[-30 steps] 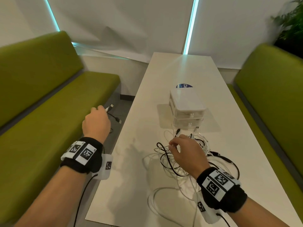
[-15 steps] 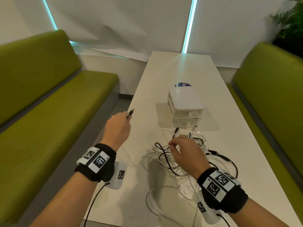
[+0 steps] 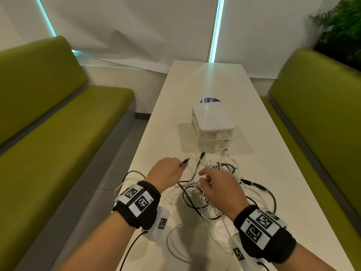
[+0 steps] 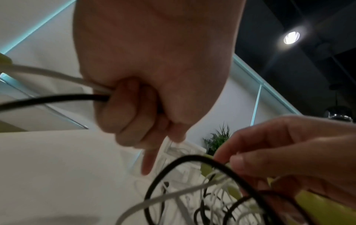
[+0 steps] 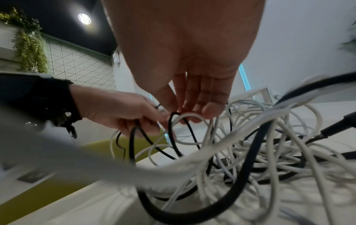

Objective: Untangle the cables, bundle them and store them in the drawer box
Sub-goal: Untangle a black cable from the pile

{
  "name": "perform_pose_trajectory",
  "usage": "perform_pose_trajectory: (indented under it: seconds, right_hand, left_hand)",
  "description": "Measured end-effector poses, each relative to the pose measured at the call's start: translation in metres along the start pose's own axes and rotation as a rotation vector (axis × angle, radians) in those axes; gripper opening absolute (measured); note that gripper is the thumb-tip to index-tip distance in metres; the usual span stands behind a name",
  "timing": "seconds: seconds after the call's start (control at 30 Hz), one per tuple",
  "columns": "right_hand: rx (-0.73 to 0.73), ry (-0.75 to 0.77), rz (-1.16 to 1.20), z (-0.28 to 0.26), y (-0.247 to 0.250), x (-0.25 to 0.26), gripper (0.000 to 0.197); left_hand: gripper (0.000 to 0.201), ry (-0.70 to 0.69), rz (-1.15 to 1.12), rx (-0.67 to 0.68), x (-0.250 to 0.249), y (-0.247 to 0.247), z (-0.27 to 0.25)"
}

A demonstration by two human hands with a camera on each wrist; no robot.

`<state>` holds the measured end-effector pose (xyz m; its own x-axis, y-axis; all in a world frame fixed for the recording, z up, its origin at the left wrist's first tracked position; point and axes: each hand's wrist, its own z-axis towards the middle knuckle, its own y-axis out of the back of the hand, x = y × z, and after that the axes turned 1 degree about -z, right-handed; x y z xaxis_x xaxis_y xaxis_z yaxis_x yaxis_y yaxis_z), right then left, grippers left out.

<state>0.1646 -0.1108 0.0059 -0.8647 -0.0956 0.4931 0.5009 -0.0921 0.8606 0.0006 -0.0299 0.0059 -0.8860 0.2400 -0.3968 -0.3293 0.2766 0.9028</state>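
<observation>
Left hand (image 3: 166, 171) fisted round black cable (image 4: 48, 99) and white cable (image 4: 48, 74); right hand (image 3: 218, 184) fingertips pinch tangle (image 3: 224, 194).

White table (image 3: 263, 173), white drawer box (image 3: 213, 122), black and white cables (image 3: 224, 194), green benches (image 3: 58, 124), black wristbands (image 3: 136, 204) with checkered tags

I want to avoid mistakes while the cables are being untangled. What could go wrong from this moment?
1. The left hand grips a black cable and a white one together, and the black one loops back into the tangled pile; pulling may tighten knots.
2. Cable ends lie right against the drawer box, so a hard tug might drag or shift it.
3. A black loop reaches the table edge and could slide off.
</observation>
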Motion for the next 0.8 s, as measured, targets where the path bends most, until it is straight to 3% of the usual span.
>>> perform_pose_trajectory:
  seconds: [0.13,0.23,0.53,0.67,0.8]
  right_hand:
    - [0.06,-0.001,-0.085,-0.002,0.0,-0.005,0.026]
    - [0.082,-0.015,-0.15,-0.002,-0.001,-0.01,0.024]
    - [0.077,-0.022,-0.262,0.005,0.009,-0.002,0.038]
    - [-0.044,0.011,-0.082,0.008,0.014,0.013,0.054]
    - [0.037,-0.085,0.296,0.007,0.02,0.026,0.076]
  left_hand:
    - [0.046,0.056,0.14,0.208,0.003,-0.023,0.001]
    - [0.036,0.065,0.108,0.269,0.004,-0.023,-0.001]
    - [0.033,0.122,-0.103,-0.1,0.006,0.025,-0.012]
    - [0.031,-0.025,-0.385,-0.124,-0.01,0.029,-0.028]
    - [0.029,-0.108,-0.626,-0.101,-0.024,0.02,-0.034]
